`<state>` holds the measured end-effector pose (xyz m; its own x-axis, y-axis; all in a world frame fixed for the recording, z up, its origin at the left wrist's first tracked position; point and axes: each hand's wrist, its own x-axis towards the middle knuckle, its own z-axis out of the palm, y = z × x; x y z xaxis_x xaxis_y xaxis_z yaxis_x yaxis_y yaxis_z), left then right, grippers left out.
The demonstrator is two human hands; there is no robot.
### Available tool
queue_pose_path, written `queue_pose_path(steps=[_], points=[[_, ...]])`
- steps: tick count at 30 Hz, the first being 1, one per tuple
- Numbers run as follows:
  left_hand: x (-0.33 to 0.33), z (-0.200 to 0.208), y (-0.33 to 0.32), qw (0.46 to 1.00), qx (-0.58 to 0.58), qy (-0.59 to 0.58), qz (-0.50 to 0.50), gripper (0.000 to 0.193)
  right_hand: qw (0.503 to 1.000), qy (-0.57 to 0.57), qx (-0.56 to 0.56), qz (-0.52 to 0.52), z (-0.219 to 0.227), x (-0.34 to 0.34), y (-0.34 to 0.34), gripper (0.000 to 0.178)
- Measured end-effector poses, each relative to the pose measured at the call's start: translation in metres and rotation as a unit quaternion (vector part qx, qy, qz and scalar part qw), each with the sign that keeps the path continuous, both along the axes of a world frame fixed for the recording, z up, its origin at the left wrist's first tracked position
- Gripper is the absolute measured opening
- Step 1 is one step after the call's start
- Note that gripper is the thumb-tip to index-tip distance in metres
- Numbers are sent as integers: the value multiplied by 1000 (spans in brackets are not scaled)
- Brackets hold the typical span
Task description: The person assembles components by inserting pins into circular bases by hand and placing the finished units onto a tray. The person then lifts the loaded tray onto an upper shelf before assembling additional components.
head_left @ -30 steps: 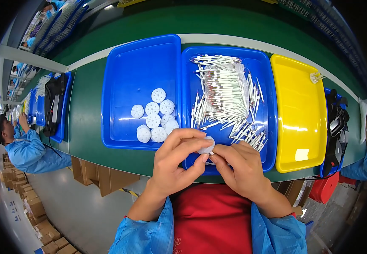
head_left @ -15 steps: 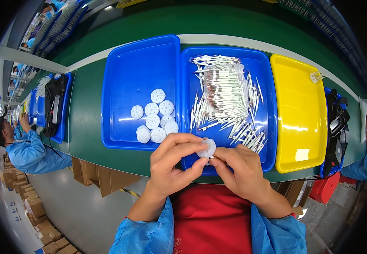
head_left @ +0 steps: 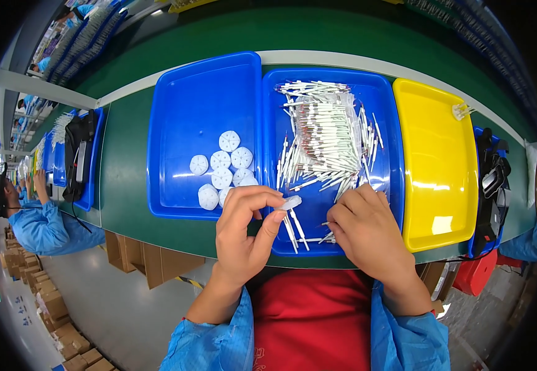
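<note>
My left hand (head_left: 244, 232) pinches a round white plastic disc (head_left: 291, 203) between thumb and fingers, tilted nearly edge-on. Two thin white sticks (head_left: 295, 230) hang down from the disc. My right hand (head_left: 364, 232) is lowered over the near part of the middle blue tray (head_left: 377, 83), its fingers pressed together. A thin white stick (head_left: 326, 224) pokes out at its fingertips; the rest is hidden by the hand. Many similar sticks (head_left: 327, 133) with dark-banded ends lie in that tray, some on a clear plastic bag. Several round white discs (head_left: 221, 159) with slotted faces lie in the left blue tray (head_left: 182, 105).
At the right, a yellow tray (head_left: 435, 161) holds a small disc with sticks (head_left: 461, 111) in its far corner. Beyond it sits a tray with black devices (head_left: 494, 179). A co-worker in blue (head_left: 49, 226) works at far left. Cardboard boxes (head_left: 157, 263) stand below the green table (head_left: 126, 154).
My right hand has left the disc and moved right and down to the sticks in the tray. My left hand keeps the disc, now tilted, with two sticks showing beneath it.
</note>
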<state>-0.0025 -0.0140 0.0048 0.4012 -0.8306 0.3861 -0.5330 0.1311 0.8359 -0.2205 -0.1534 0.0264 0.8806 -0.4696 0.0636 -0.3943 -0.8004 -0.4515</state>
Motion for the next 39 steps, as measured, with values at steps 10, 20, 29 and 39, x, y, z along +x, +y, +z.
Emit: queue_pose_path(steps=[10,20,29,39], points=[[-13,-2,7,955,67,287,-30,24,969,-200,139,-40,-3,17,8,16],[-14,-2,7,953,57,290,-69,29,967,-222,108,-60,-4,17,11,14],[-12,-5,4,973,46,214,-75,26,955,-229,175,-76,-4,18,13,16],[-15,-4,3,965,35,252,-69,24,940,-235,233,-87,-2,19,23,16]])
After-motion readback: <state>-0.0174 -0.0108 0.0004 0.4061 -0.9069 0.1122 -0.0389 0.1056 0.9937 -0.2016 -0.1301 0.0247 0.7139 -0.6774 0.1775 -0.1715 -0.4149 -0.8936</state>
